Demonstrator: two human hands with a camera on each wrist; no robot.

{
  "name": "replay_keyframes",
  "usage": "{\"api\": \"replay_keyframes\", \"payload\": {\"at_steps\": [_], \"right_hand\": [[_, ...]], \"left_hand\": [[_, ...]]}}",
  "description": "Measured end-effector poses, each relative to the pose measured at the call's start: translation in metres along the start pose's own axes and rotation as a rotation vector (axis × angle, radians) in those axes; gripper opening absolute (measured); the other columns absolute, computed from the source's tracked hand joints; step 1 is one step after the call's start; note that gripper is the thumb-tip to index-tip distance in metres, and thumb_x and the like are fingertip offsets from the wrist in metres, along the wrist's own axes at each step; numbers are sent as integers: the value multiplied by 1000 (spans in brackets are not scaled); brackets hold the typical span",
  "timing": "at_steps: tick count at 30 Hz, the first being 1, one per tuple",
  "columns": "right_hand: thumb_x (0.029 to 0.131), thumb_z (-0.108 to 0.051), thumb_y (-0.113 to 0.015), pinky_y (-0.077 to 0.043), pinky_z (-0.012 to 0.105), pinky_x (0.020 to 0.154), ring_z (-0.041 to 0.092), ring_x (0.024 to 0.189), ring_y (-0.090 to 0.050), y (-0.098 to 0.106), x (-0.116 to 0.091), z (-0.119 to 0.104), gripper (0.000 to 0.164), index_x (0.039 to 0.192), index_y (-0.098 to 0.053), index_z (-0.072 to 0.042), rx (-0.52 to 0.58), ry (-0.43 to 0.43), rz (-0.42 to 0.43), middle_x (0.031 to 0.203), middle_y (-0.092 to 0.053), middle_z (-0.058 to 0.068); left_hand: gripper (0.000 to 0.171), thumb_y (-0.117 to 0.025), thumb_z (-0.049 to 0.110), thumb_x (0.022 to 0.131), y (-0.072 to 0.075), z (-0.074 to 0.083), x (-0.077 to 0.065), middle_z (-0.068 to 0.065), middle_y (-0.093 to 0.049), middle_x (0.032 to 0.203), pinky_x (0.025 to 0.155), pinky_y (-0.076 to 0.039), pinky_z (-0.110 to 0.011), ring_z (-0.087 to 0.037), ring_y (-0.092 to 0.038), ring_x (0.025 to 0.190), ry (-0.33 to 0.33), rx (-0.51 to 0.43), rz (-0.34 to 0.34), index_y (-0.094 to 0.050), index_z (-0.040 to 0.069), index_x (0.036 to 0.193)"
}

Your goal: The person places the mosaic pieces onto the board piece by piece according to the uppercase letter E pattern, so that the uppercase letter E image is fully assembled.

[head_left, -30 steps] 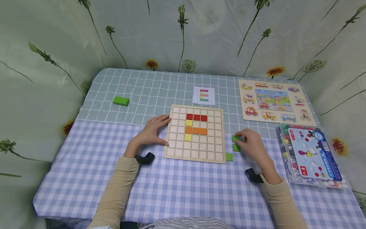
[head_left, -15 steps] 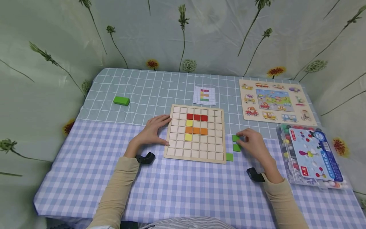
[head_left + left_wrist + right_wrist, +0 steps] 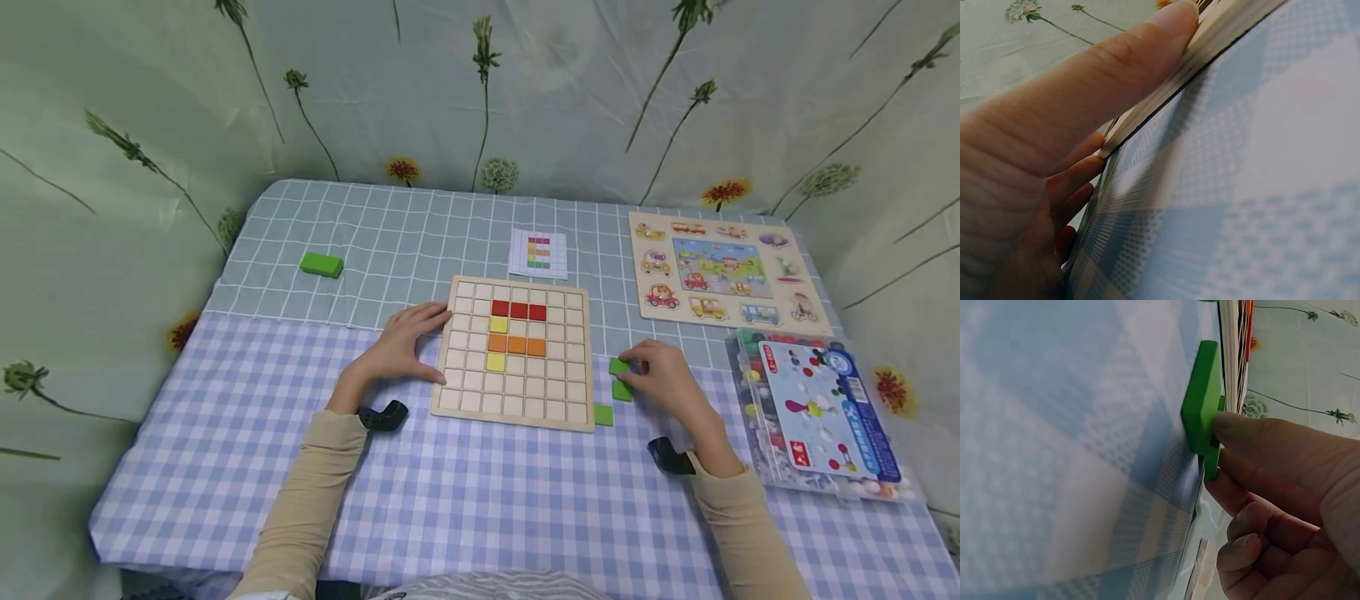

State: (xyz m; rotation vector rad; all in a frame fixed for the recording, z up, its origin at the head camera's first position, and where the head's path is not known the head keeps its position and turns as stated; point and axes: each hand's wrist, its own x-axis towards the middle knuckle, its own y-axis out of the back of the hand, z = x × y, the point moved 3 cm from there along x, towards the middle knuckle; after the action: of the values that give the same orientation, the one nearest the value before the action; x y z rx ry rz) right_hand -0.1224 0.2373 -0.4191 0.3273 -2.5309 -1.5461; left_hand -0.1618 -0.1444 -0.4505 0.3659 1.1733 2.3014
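Observation:
A wooden grid board (image 3: pixel 513 406) lies in front of me, holding red tiles (image 3: pixel 519 311), yellow tiles (image 3: pixel 496 362) and orange tiles (image 3: pixel 517 345) in some squares. My left hand (image 3: pixel 397 348) is spread at the board's left edge, its thumb (image 3: pixel 1147 50) and fingertips against the side. Right of the board, my right hand (image 3: pixel 663 379) pinches the farthest green tile (image 3: pixel 618 366) between thumb and index finger. A second green tile (image 3: pixel 1200 400) lies just nearer me, close by the thumb. The third green tile (image 3: pixel 603 415) sits at the board's lower right corner.
A pattern card (image 3: pixel 537 253) lies behind the board. Far left is a green block (image 3: pixel 322 265). To the right are a wooden picture puzzle (image 3: pixel 652 310) and a clear box of coloured pieces (image 3: pixel 828 412). Black wrist devices (image 3: pixel 384 416) sit at both wrists.
The head view shifts very slightly. Both hands, the board and the tiles stay in essentially the same places.

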Motion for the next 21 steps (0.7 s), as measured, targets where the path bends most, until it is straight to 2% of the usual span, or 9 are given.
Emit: {"api": "replay_keyframes", "payload": {"at_steps": [10,21], "right_hand": [[75,-5,-74,-32,24,55,14,62,-43,7,0,-8,21,94,-71,4,6,-1,-1,84,-67,17],[74,-5,-75,-33,21,54,11,61,-43,-2,5,-37,19,92,-72,2,37,134,9,86,-67,14]], "left_hand": [[104,-84,42,62,-1,-1,0,-13,-29,154,113,-14,-55,-32,-23,143,-2,9,4,-33,9,146],[104,-85,40,61,-1,0,0,-15,-31,153,112,-14,-56,-33,-23,143,-12,0,12,-34,7,145]]}}
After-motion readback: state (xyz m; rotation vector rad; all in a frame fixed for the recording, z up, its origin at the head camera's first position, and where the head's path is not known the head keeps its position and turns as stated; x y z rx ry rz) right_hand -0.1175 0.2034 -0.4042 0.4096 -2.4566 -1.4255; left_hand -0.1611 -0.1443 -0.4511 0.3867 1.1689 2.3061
